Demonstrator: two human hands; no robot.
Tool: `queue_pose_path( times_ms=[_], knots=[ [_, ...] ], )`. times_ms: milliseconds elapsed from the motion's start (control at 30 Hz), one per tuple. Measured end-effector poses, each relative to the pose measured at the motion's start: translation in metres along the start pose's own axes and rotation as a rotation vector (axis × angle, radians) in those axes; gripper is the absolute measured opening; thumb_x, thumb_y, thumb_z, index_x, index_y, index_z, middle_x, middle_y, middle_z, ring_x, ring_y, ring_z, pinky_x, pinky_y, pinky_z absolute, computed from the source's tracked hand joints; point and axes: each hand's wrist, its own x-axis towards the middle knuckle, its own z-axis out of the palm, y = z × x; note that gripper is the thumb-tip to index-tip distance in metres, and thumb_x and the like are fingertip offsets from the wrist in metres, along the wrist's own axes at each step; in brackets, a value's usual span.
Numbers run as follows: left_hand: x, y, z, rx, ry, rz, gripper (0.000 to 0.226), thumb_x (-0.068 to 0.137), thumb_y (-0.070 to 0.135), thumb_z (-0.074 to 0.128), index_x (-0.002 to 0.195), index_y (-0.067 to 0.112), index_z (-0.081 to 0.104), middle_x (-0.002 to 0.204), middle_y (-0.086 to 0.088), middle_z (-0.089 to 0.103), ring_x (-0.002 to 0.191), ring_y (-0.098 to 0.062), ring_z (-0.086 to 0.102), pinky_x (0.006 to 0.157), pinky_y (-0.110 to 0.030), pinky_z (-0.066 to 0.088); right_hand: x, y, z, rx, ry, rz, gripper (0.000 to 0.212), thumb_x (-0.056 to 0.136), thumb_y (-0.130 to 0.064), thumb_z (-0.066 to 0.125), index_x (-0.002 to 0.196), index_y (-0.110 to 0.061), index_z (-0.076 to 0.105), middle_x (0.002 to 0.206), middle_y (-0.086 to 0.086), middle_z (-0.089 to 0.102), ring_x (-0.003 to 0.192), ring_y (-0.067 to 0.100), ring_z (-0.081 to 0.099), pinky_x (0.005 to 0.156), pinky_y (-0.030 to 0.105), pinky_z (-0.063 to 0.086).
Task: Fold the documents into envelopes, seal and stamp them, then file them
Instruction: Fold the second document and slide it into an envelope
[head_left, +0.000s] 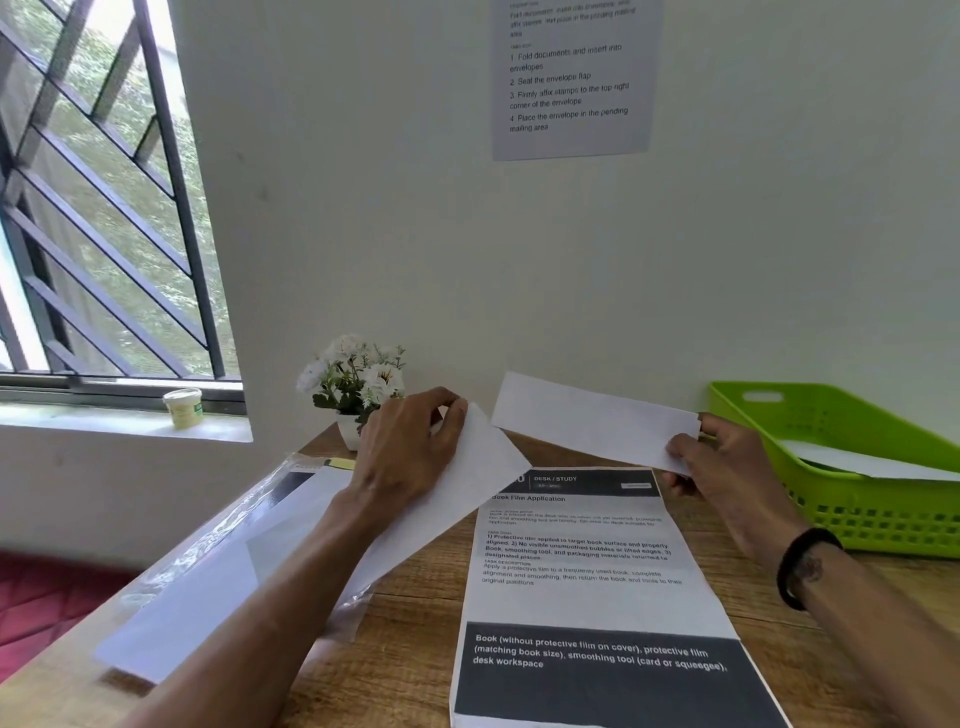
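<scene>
A wooden desk (410, 623) carries a printed sheet (587, 597) and a green basket (852, 514) holding paper. Above the desk, the left hand (405, 457) grips a white envelope (457, 499), while the right hand (722, 462) pinches the end of a folded document (592, 415).

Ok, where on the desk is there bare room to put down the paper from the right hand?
Bare wood shows between the printed sheet and the green basket, under the right hand, and in a smaller strip left of the sheet, beside the plastic sleeve. The left side is crowded.
</scene>
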Motion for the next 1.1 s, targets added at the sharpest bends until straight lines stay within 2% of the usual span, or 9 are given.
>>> queue_pose_path(
  times_ms=[133,267,433,533,667,767,833,967,1100],
  knots=[
    [0.003,0.003,0.001,-0.045,-0.090,-0.006,0.019,0.100,0.040,0.062,0.106,0.029,0.077,0.086,0.012,0.074,0.076,-0.008,0.067,0.070,-0.032,0.056,-0.001,0.002,0.000,-0.067,-0.001,-0.016,0.024,0.096,0.004,0.049,0.104,-0.007,0.069,0.072,0.016,0.070,0.050,0.018,0.063,0.053,0.032,0.056],
    [0.005,0.010,0.001,-0.245,-0.337,0.018,0.016,0.102,0.033,0.063,0.110,0.028,0.075,0.098,0.017,0.074,0.084,0.000,0.067,0.076,-0.027,0.055,-0.001,0.000,-0.002,-0.061,0.042,-0.024,0.023,0.101,0.005,0.047,0.110,-0.005,0.065,0.088,0.021,0.074,0.057,0.019,0.073,0.053,0.027,0.059],
    [0.001,0.021,-0.002,-0.649,-0.664,-0.134,0.026,0.085,0.030,0.082,0.109,0.021,0.077,0.093,0.004,0.077,0.083,-0.010,0.071,0.076,-0.024,0.058,-0.001,-0.004,-0.002,0.064,0.103,0.020,0.023,0.101,0.006,0.049,0.115,-0.006,0.061,0.099,0.023,0.072,0.057,0.018,0.073,0.053,0.025,0.061],
    [-0.001,0.021,-0.003,-0.762,-0.805,-0.162,0.029,0.078,0.022,0.086,0.104,0.011,0.078,0.092,-0.004,0.080,0.081,-0.012,0.072,0.074,-0.025,0.058,0.000,-0.003,-0.004,0.121,0.124,0.068,0.027,0.099,0.008,0.050,0.121,-0.002,0.061,0.102,0.022,0.071,0.059,0.018,0.074,0.055,0.025,0.061],
    [-0.002,0.019,-0.001,-0.680,-0.904,-0.116,0.037,0.081,0.034,0.085,0.107,0.008,0.077,0.098,0.000,0.080,0.082,-0.010,0.070,0.072,-0.027,0.057,0.000,-0.004,-0.004,0.156,0.132,0.104,0.031,0.097,0.010,0.050,0.126,0.003,0.060,0.098,0.019,0.070,0.058,0.017,0.073,0.055,0.024,0.060],
    [-0.004,0.025,-0.004,-0.580,-1.017,-0.026,0.045,0.078,0.045,0.085,0.114,0.019,0.076,0.096,0.010,0.078,0.085,-0.007,0.070,0.078,-0.027,0.055,-0.001,-0.005,-0.003,0.178,0.126,0.121,0.030,0.096,0.011,0.049,0.124,0.002,0.059,0.097,0.017,0.069,0.060,0.019,0.073,0.056,0.025,0.061],
    [-0.004,0.031,-0.007,-0.525,-1.091,0.000,0.051,0.074,0.050,0.084,0.118,0.026,0.074,0.100,0.006,0.077,0.091,-0.008,0.070,0.085,-0.030,0.056,-0.001,-0.006,-0.002,0.195,0.119,0.141,0.029,0.096,0.012,0.049,0.121,0.002,0.059,0.098,0.018,0.068,0.064,0.022,0.072,0.057,0.026,0.062],
    [-0.005,0.046,-0.014,-0.170,-1.298,0.067,0.064,0.070,0.057,0.088,0.128,0.044,0.064,0.116,0.010,0.065,0.104,-0.011,0.063,0.088,-0.027,0.053,-0.005,-0.009,0.000,0.204,0.091,0.192,0.023,0.097,0.012,0.048,0.114,0.001,0.058,0.099,0.017,0.067,0.071,0.027,0.072,0.063,0.031,0.065],
    [-0.007,0.058,-0.020,0.044,-1.371,0.115,0.082,0.068,0.059,0.088,0.139,0.054,0.048,0.124,0.014,0.054,0.108,-0.007,0.054,0.091,-0.027,0.048,-0.008,-0.011,0.003,0.263,0.068,0.245,0.015,0.098,0.008,0.055,0.095,-0.007,0.056,0.100,0.015,0.065,0.075,0.028,0.071,0.075,0.037,0.064]
  ],
)
